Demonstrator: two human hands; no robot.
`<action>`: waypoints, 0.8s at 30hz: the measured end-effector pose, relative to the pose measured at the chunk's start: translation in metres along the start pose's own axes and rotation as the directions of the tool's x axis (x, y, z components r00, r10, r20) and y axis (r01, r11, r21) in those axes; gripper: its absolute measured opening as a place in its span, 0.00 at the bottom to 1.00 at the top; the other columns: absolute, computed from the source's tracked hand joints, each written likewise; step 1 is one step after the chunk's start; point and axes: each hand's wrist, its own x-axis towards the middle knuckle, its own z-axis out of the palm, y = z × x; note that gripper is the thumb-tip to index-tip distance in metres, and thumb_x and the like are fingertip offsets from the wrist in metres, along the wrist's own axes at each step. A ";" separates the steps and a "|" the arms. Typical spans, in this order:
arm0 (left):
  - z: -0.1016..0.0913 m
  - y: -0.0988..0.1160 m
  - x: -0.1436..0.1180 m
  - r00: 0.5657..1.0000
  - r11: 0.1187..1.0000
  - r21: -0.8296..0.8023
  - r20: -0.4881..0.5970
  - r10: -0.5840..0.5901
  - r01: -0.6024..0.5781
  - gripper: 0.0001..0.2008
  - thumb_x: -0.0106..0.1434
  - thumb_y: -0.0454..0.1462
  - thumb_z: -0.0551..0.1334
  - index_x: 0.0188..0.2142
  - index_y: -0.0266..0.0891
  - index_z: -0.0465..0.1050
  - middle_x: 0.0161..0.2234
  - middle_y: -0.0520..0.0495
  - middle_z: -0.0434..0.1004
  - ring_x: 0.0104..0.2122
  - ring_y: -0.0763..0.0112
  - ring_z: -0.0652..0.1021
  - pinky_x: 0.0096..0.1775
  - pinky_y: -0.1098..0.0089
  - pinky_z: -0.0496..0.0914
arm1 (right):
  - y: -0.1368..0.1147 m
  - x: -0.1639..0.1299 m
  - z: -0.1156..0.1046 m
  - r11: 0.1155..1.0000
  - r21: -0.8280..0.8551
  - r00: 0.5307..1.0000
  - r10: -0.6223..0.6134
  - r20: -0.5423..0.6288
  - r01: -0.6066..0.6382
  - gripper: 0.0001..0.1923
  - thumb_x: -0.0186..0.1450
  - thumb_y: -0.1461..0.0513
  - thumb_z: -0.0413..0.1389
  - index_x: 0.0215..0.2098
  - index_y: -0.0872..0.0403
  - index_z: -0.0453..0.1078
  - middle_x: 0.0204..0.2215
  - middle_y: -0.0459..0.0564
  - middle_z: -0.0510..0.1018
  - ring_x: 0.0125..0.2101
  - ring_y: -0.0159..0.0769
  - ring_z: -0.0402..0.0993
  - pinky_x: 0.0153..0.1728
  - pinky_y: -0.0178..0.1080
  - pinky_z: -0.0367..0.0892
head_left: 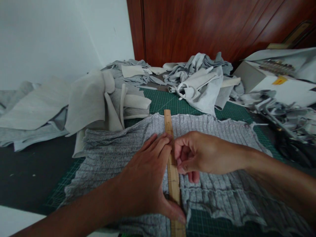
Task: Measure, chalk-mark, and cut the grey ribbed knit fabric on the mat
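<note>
A long wooden ruler [172, 164] lies flat on a gray ribbed cloth [209, 194]. The ruler runs straight away from the person, right between the two hands.

The left hand [145, 179] is flat and open. It presses down on the left side of the ruler. Its fingers [158, 143] lie along the ruler's edge, and its thumb [172, 212] touches the ruler lower down, closer to the person.

The right hand [197, 153] is curled up, just to the right of the ruler and touching its edge. Its fingers are pinched together, but what they hold is too small to see.

The cloth spreads out under both hands on a green cutting mat [172, 102]. Past the hands, farther away, are piles of gray cloth scraps [199, 79]. Off to the left of the left hand lie pale flat pieces [84, 102].
</note>
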 end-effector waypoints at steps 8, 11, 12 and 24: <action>-0.001 0.000 0.000 1.000 1.000 0.014 0.008 0.011 -0.011 0.66 0.39 0.66 0.76 0.67 0.30 0.60 0.68 0.22 0.64 0.69 0.30 0.64 0.70 0.34 0.56 | -0.008 0.021 -0.036 0.994 -0.008 0.981 -0.104 -0.163 0.105 0.16 0.55 0.63 0.75 0.32 0.55 0.71 0.21 0.44 0.82 0.21 0.33 0.82 0.23 0.32 0.80; -0.002 0.000 0.001 1.000 1.000 0.015 0.025 0.006 -0.007 0.66 0.39 0.67 0.75 0.67 0.30 0.59 0.69 0.22 0.63 0.70 0.31 0.64 0.71 0.35 0.56 | -0.011 0.030 -0.048 0.992 -0.005 0.973 -0.123 -0.196 0.124 0.21 0.51 0.61 0.78 0.32 0.55 0.71 0.22 0.44 0.83 0.21 0.33 0.83 0.24 0.32 0.81; -0.002 0.000 0.002 1.000 1.000 0.011 0.028 0.006 -0.006 0.66 0.39 0.67 0.75 0.67 0.31 0.59 0.70 0.22 0.62 0.70 0.31 0.63 0.71 0.35 0.56 | -0.012 0.033 -0.051 0.992 -0.007 0.972 -0.126 -0.200 0.127 0.21 0.51 0.61 0.78 0.32 0.55 0.71 0.22 0.44 0.83 0.21 0.33 0.83 0.24 0.33 0.81; -0.002 -0.001 0.000 0.999 0.998 0.053 0.026 0.023 -0.024 0.68 0.40 0.69 0.73 0.68 0.28 0.58 0.70 0.18 0.60 0.71 0.31 0.62 0.70 0.34 0.57 | -0.021 0.056 -0.075 0.986 -0.058 0.912 -0.168 -0.375 0.158 0.19 0.52 0.68 0.77 0.30 0.54 0.70 0.21 0.46 0.82 0.23 0.37 0.83 0.25 0.34 0.82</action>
